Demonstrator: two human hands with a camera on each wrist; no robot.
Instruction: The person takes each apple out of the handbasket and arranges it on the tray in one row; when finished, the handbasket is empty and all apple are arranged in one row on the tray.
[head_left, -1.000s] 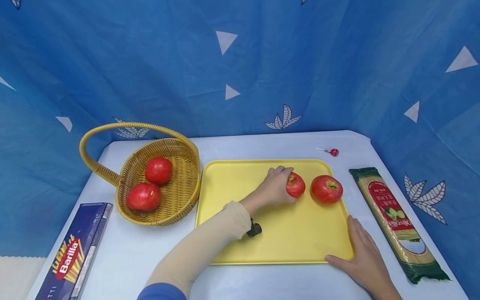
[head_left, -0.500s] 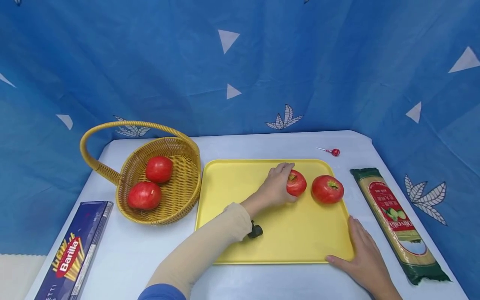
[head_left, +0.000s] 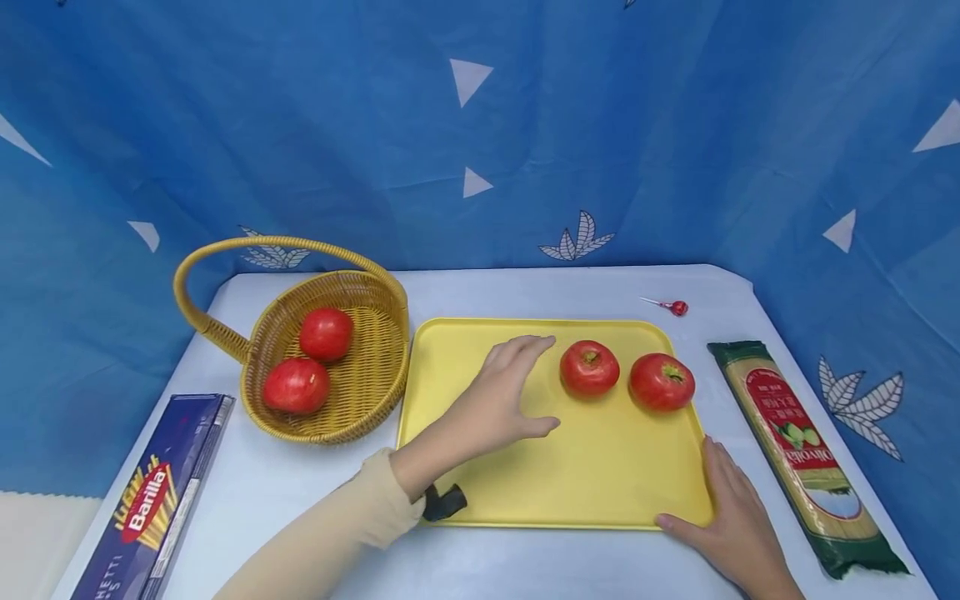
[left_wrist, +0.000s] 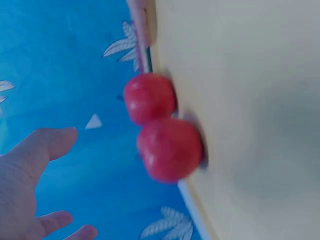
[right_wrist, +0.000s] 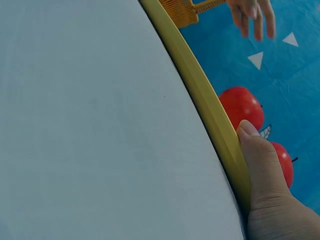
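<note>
My left hand (head_left: pixel 491 408) is above the yellow tray (head_left: pixel 600 483), fingers and thumb spread and holding nothing. To its right, apart from it, one red apple (head_left: pixel 589 368) stands on the tray. A second apple (head_left: pixel 662 382) sits close beside that one, near the tray's right edge. Both apples also appear in the left wrist view, nearer apple (left_wrist: pixel 171 150) in front. My right hand (head_left: pixel 738 517) rests at the tray's front right corner, thumb on the front edge and fingers along the right side. In the right wrist view the thumb (right_wrist: pixel 265 170) lies against the rim.
Left of the tray stands a wicker basket (head_left: pixel 375 392) with a tall handle and two red fruits (head_left: pixel 296 385) inside. A blue spaghetti box (head_left: pixel 157 492) lies at front left, a noodle packet (head_left: pixel 802 450) at right. A lollipop (head_left: pixel 677 308) lies behind the tray.
My left hand has let go of the left apple on the tray and drawn back toward the left, its fingers spread. That apple stays on the tray. The right hand keeps its place.
</note>
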